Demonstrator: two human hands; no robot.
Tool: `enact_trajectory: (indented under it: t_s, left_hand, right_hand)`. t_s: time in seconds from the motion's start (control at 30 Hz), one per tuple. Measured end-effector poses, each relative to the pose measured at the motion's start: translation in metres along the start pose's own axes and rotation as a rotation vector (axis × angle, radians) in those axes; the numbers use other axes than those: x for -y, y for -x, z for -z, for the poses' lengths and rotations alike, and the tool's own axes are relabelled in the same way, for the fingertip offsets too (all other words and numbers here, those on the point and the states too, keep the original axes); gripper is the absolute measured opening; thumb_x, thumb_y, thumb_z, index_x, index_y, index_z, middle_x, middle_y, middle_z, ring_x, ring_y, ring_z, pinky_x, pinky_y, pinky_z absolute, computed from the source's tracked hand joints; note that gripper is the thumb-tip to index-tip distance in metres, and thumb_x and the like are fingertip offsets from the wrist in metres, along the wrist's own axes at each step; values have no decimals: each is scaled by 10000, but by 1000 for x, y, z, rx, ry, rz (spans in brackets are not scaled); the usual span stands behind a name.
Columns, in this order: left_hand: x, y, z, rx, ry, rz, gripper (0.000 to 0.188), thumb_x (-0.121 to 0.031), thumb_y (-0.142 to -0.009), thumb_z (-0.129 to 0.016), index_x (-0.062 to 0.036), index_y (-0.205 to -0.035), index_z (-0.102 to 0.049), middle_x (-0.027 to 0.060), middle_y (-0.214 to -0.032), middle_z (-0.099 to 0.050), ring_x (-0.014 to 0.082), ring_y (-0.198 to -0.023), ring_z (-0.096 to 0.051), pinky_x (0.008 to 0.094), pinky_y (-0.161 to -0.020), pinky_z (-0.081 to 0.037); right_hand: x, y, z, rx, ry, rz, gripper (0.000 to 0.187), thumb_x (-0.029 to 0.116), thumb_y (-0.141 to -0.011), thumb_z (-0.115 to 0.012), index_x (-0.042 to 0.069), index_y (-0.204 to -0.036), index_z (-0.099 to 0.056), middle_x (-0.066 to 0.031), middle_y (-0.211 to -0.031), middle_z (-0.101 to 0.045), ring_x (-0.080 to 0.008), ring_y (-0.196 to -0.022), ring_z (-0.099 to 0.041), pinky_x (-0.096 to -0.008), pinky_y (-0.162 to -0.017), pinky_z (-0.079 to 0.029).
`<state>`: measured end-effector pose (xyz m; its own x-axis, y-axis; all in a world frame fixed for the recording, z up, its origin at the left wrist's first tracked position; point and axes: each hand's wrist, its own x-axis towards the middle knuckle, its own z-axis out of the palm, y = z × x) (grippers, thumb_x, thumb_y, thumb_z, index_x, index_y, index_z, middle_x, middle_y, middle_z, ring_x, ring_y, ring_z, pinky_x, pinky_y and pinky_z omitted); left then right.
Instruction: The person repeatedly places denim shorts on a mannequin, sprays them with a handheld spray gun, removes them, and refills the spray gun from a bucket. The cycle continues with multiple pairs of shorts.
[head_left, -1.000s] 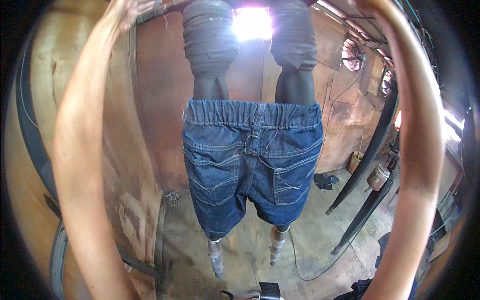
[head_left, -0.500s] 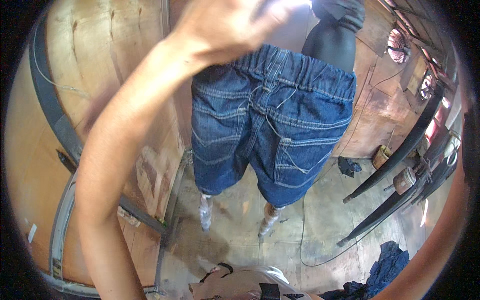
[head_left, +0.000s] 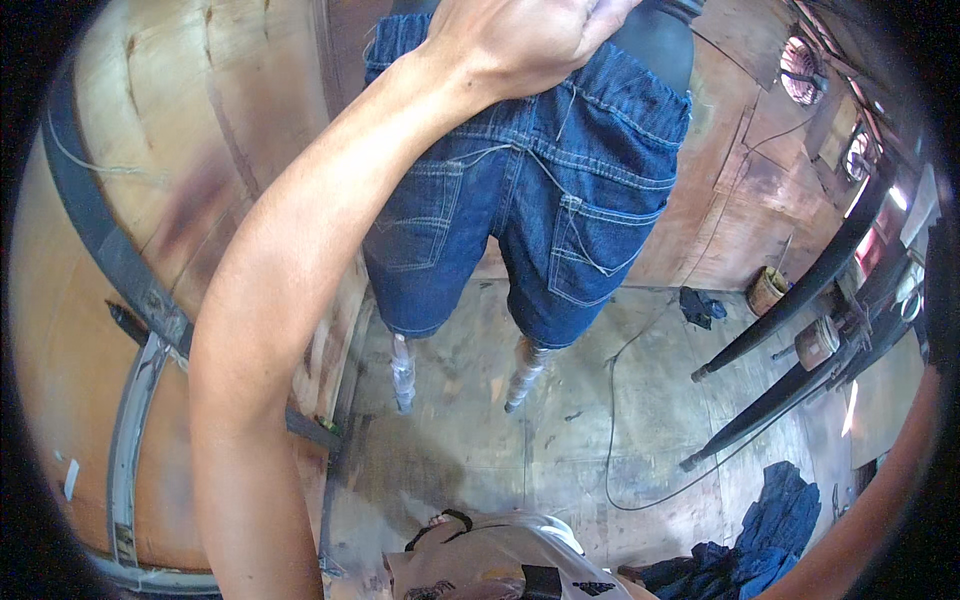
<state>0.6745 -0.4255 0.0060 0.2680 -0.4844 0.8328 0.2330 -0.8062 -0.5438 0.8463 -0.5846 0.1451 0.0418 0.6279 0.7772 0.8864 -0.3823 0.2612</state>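
Observation:
A pair of dark blue denim shorts [head_left: 520, 180] hangs upright, back pockets toward me, with an elastic gathered waistband. A smooth dark form [head_left: 655, 45] fills its waist, and two plastic-wrapped legs [head_left: 402, 375] show below the hems. Loose pale threads trail across the seat. My left hand [head_left: 530, 40] lies over the waistband at the top edge. Its fingers are partly cut off and hidden, so their grip cannot be made out. Of my right arm only the forearm [head_left: 890, 490] shows at the right rim; its hand is out of view.
Wooden panels with a dark curved bar [head_left: 110, 230] stand at left. Two long dark tapered arms [head_left: 790, 300] reach in from the right, a small can [head_left: 817, 342] beside them. Dark cloth [head_left: 775, 530] lies on the floor near a cable [head_left: 612, 430]. Behind stands a bucket [head_left: 766, 290].
The shorts and background sit higher in view now. My left hand has moved slightly right across the waistband, covering more of it. The dark form's folded top has mostly left the picture.

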Motion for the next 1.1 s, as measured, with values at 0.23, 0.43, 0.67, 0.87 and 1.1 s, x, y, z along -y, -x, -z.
enact_trajectory:
  t_s: [0.23, 0.43, 0.67, 0.87, 1.1]
  left_hand:
    - [12, -19, 29, 17, 25, 41, 509, -250, -962, -579, -31, -503, -595, 187, -531, -595, 361, -504, -575, 436, -666, -452]
    - [26, -19, 46, -77, 150, 85, 404, -235, -928, -613, 132, -1093, -573, 350, -1151, -576, 460, -1060, -586, 449, -956, -468]
    - [34, -14, 62, -159, 224, 5, 613, -211, -916, -608, 141, -1378, -410, 371, -1383, -448, 497, -1272, -464, 476, -1104, -382]
    - [36, -19, 93, -71, 295, 12, 528, -199, -910, -603, 126, -1312, -495, 334, -1243, -570, 493, -1162, -540, 498, -1049, -416]
    - [27, -34, 107, -249, 342, -140, 302, -110, -860, -609, 55, -1111, -643, 262, -1083, -655, 430, -1029, -621, 496, -979, -464]
  right_hand:
    - [11, 6, 14, 63, 31, -7, 524, 171, -931, -616, -6, -1407, -485, -260, -1301, -590, -322, -934, -657, -431, -759, -502]
    - [35, 9, 26, 108, 62, -18, 524, 194, -935, -619, -3, -1403, -492, -256, -1292, -595, -328, -963, -651, -431, -790, -497]
    - [52, 17, 42, 160, 110, -18, 524, 220, -939, -622, 1, -1399, -500, -252, -1282, -601, -335, -996, -645, -431, -825, -492]
    - [71, 26, 62, 197, 133, -2, 526, 243, -942, -625, 5, -1396, -507, -248, -1274, -606, -341, -1025, -639, -431, -855, -487]
    - [79, 47, 96, 241, 145, 64, 528, 270, -946, -628, 9, -1392, -515, -244, -1264, -612, -348, -1058, -633, -431, -891, -481]
